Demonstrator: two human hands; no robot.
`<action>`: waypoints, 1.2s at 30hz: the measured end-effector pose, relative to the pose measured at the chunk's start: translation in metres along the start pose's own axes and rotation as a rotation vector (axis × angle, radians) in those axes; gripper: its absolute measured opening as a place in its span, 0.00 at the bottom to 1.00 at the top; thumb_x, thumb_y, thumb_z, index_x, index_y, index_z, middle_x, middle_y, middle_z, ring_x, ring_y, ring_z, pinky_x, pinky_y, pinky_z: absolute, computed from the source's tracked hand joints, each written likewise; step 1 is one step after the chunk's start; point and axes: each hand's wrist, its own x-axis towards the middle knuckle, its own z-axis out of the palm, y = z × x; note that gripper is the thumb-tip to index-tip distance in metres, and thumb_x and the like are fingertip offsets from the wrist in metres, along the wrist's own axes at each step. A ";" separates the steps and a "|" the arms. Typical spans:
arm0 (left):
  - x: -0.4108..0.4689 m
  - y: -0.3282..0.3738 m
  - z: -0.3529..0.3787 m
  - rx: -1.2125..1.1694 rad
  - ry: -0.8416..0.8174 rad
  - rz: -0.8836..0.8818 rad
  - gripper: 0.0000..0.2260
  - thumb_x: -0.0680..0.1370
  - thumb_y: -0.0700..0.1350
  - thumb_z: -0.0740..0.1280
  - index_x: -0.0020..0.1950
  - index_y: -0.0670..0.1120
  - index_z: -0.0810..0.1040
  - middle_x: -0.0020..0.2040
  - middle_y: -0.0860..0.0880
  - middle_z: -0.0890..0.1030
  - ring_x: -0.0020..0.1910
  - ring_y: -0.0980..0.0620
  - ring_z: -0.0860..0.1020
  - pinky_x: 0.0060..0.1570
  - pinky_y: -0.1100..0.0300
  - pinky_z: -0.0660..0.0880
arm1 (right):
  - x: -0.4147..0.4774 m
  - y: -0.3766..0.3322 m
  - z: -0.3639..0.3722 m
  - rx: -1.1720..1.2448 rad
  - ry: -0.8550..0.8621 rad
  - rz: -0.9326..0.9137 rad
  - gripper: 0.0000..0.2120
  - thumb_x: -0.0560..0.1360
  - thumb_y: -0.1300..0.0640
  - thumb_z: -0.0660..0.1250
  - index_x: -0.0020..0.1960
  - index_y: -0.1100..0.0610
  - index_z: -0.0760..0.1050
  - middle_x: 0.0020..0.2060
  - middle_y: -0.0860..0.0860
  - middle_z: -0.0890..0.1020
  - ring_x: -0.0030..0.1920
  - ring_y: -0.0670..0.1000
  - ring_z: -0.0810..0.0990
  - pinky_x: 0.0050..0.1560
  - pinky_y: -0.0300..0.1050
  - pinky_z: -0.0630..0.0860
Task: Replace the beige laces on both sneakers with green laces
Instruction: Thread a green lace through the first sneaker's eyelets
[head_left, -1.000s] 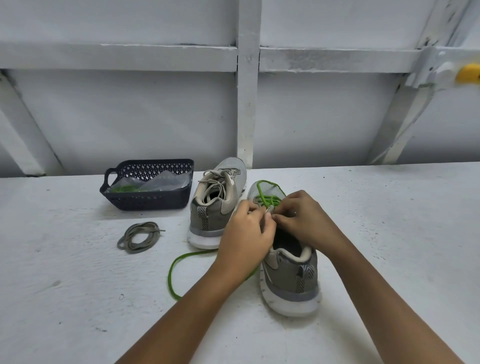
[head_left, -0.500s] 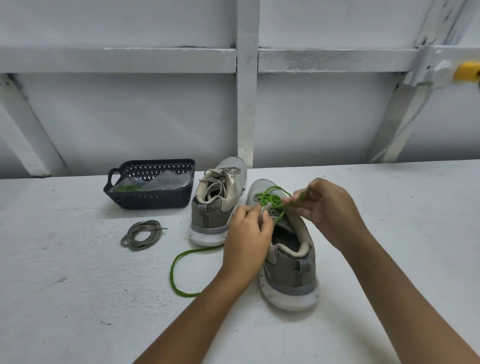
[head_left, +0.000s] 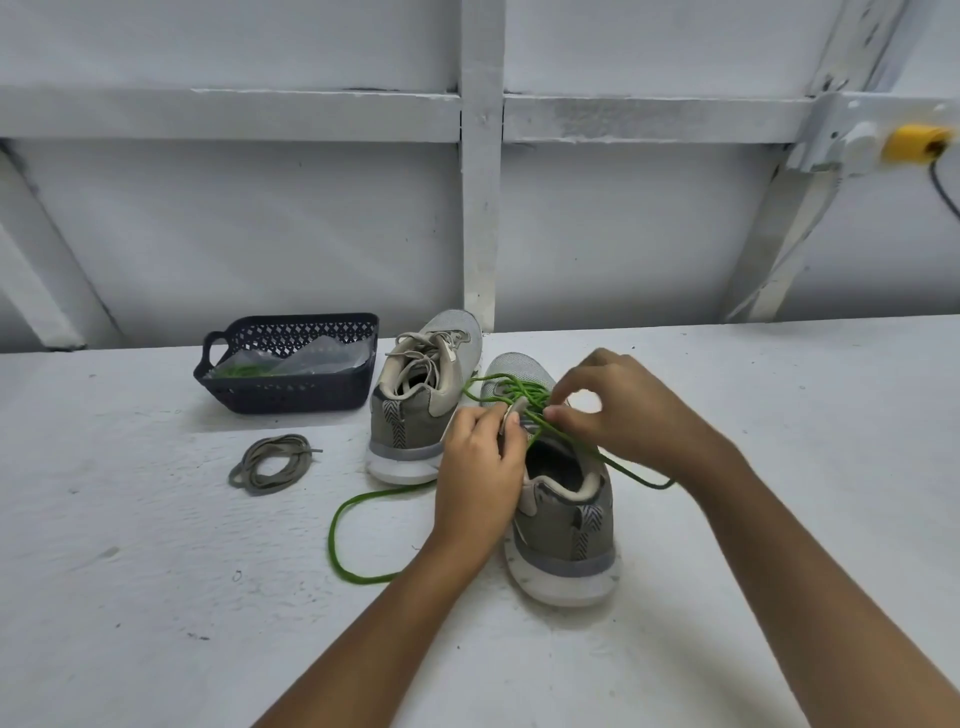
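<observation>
Two grey sneakers stand heel-toward-me on the white table. The left sneaker still carries beige laces. The right sneaker is partly threaded with a green lace, whose loose end loops across the table to the left. My left hand pinches the eyelet flap at that shoe's left side. My right hand pinches the green lace over the tongue, and a strand trails off under my right wrist.
A dark plastic basket with plastic bags and more green lace sits at the back left. A removed beige lace lies coiled in front of it. A white framed wall rises just behind the table.
My right hand drew the green lace out to the right, then came back to the tongue. A strand now trails to the right. My left hand stayed on the eyelet flap.
</observation>
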 end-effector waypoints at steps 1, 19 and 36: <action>0.000 0.000 0.000 -0.001 0.001 0.000 0.13 0.81 0.43 0.59 0.61 0.41 0.78 0.55 0.44 0.75 0.55 0.50 0.73 0.53 0.67 0.65 | 0.003 -0.002 0.009 -0.088 -0.018 -0.005 0.11 0.73 0.42 0.66 0.50 0.47 0.80 0.50 0.48 0.74 0.56 0.50 0.70 0.52 0.46 0.65; 0.000 -0.003 0.002 -0.042 0.016 -0.016 0.13 0.81 0.45 0.60 0.61 0.43 0.79 0.54 0.46 0.75 0.55 0.52 0.74 0.51 0.70 0.64 | -0.012 0.000 -0.029 0.620 -0.110 0.089 0.14 0.78 0.54 0.63 0.35 0.59 0.70 0.24 0.53 0.79 0.26 0.51 0.78 0.38 0.42 0.78; -0.001 -0.004 0.003 -0.046 0.008 -0.056 0.15 0.81 0.47 0.60 0.65 0.43 0.76 0.58 0.47 0.75 0.57 0.53 0.73 0.51 0.71 0.62 | -0.012 0.001 0.005 0.717 -0.070 -0.011 0.16 0.73 0.68 0.65 0.29 0.55 0.73 0.43 0.48 0.83 0.42 0.44 0.79 0.39 0.33 0.72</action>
